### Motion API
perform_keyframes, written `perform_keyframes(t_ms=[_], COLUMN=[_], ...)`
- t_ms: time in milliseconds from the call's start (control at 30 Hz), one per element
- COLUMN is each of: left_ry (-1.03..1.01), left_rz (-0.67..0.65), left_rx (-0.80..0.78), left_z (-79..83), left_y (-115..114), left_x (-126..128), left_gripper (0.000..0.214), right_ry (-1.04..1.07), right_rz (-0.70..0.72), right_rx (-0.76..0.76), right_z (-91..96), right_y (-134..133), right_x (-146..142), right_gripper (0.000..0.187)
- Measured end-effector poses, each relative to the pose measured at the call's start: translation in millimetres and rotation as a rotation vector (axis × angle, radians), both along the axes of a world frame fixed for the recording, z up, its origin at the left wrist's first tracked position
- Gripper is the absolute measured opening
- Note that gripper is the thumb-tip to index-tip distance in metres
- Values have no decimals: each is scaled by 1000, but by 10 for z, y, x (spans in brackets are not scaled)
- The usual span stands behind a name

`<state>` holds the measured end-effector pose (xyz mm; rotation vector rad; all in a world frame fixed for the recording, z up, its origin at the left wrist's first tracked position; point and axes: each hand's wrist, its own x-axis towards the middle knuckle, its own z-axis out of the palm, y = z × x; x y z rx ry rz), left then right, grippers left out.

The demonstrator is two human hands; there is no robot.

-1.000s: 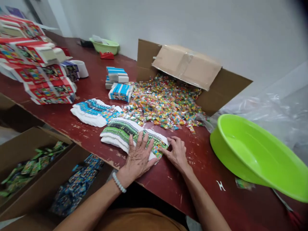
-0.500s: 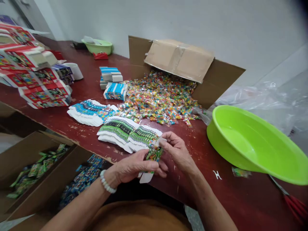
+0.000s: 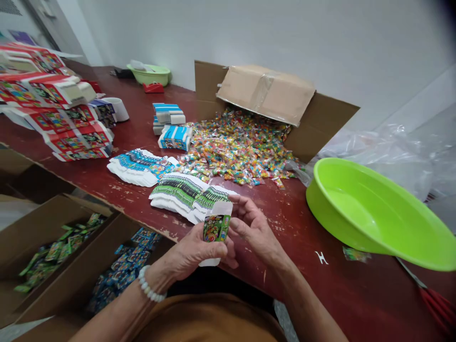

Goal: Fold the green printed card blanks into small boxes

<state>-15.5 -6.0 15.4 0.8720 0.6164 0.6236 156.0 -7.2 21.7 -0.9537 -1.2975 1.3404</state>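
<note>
A small green printed candy box (image 3: pixel 215 229) stands upright in my left hand (image 3: pixel 192 251), thumb across its front and fingers behind. Its white top flap points up, and another white flap hangs below my hand. Close to the right side of the box is my right hand (image 3: pixel 259 233), its thumb and fingers apart; whether a fingertip touches the box is hard to tell. Just beyond lies a fanned row of flat green cartons (image 3: pixel 178 192), with a similar row of blue cartons (image 3: pixel 137 166) to its left. Wrapped candies (image 3: pixel 235 147) are heaped behind them.
The candies spill from a cardboard box (image 3: pixel 267 90). A lime-green basin (image 3: pixel 359 209) and red-handled scissors (image 3: pixel 434 301) are at right. Bundled red cartons (image 3: pixel 71 118) are stacked left, blue bundles (image 3: pixel 174 137) farther back. Below the table edge, open cardboard boxes (image 3: pixel 46 223) hold green and blue packs.
The green box has turned upright in my left hand, its top flap now showing. My right hand has moved from the box's top end to beside it, its fingers spreading. The view has shifted slightly.
</note>
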Motion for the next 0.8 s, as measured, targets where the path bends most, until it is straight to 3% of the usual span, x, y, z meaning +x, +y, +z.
perform_keyframes(t_ms=[67, 167, 267, 433, 633, 733, 800], left_ry=[-12, -58, -30, 37, 97, 106, 104], left_rz=[30, 54, 56, -25, -168, -267, -329], left_rx=[21, 60, 81, 153, 258, 215, 130], left_z=[17, 0, -77, -195, -127, -86, -67], left_y=[-1, -13, -36, -66, 2, 39, 44], left_x=[7, -8, -56, -101, -89, -81, -68], left_gripper=[50, 55, 52, 51, 58, 60, 56], right_ry=[-203, -565, -778, -782, -705, -702, -574], right_rz=[-161, -386, -276, -76, 156, 295, 393], right_rx=[147, 503, 675, 565, 339, 216, 116], right_z=[-1, 53, 134, 158, 248, 290, 268], right_y=[-41, -102, -121, -93, -70, 5, 66], right_x=[-10, -24, -21, 27, 124, 201, 234], right_gripper=[51, 41, 28, 20, 14, 17, 20])
